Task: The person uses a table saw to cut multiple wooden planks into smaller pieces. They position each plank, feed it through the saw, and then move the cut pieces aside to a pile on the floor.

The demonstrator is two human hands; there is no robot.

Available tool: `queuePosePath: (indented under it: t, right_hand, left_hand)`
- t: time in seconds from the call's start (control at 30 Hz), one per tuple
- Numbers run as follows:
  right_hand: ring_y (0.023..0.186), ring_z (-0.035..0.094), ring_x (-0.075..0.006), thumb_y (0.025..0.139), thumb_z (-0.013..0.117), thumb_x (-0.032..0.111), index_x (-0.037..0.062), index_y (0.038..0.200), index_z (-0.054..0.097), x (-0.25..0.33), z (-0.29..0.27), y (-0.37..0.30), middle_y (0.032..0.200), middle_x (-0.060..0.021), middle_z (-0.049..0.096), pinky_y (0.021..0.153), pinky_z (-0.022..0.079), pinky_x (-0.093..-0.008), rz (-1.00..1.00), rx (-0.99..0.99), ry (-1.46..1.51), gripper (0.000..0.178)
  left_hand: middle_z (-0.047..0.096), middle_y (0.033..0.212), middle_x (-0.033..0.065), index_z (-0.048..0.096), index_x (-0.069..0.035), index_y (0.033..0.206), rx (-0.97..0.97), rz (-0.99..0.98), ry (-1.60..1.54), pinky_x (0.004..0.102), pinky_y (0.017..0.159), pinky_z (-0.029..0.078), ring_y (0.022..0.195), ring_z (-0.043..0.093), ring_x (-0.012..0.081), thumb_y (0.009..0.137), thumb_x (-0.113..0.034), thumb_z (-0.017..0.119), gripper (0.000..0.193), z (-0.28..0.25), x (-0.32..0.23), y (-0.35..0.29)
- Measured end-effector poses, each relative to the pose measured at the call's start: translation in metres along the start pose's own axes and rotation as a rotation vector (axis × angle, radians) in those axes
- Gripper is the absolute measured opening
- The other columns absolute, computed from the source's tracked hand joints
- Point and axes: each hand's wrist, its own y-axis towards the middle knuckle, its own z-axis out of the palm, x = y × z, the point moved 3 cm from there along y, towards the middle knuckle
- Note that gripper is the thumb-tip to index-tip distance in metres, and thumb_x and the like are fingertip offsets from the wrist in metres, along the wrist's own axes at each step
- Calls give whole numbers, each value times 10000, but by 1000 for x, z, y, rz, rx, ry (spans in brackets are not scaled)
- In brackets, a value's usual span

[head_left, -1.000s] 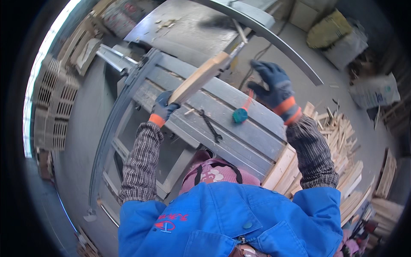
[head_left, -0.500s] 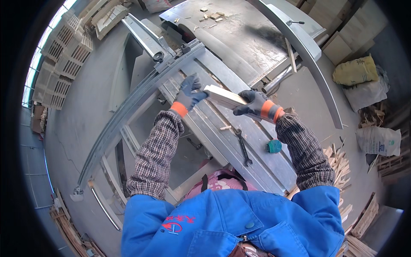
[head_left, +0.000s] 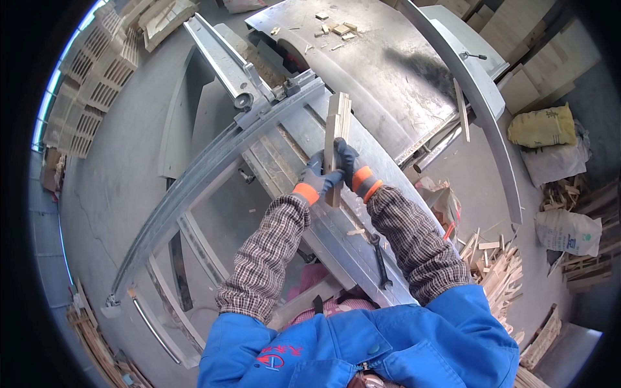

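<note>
A small bundle of pale wooden strips stands nearly upright over the metal sliding table, its strips uneven at the far end. My left hand, in a grey glove with an orange cuff, is closed around the bundle's lower left side. Against its right side, my right hand grips it in a matching glove. An open-ended wrench lies on the table below my hands, beside a small wood scrap.
Beyond is the saw's large metal table with several wood offcuts. A long curved-looking metal rail runs along the right. Many cut strips are heaped at lower right, near sacks. Stacked slatted crates stand far left.
The bundle has turned from lying crosswise to pointing away from me. My left hand has closed onto it, and my right hand has moved left. My right arm now hides the green round object.
</note>
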Motion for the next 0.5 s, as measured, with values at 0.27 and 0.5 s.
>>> queuePosePath:
  t: [0.27,0.5]
  right_hand:
    - [802,627,-206,931,569,468,27,1032,633,30,8,69,817,-61,637,716,488,-302,-300,-102,-820,458]
    - [473,459,-89,892,621,480,123,892,578,-6,-12,131,644,18,510,423,348,-252,301,191,156,359]
  left_hand:
    - [634,1145,184,528,-61,1274,-262,104,522,402,897,490,1057,608,359,741,-169,767,595,-64,7,48]
    - [657,1113,52,611,-63,1228,22,-97,21,282,903,451,981,587,149,857,-184,663,393,-117,48,99]
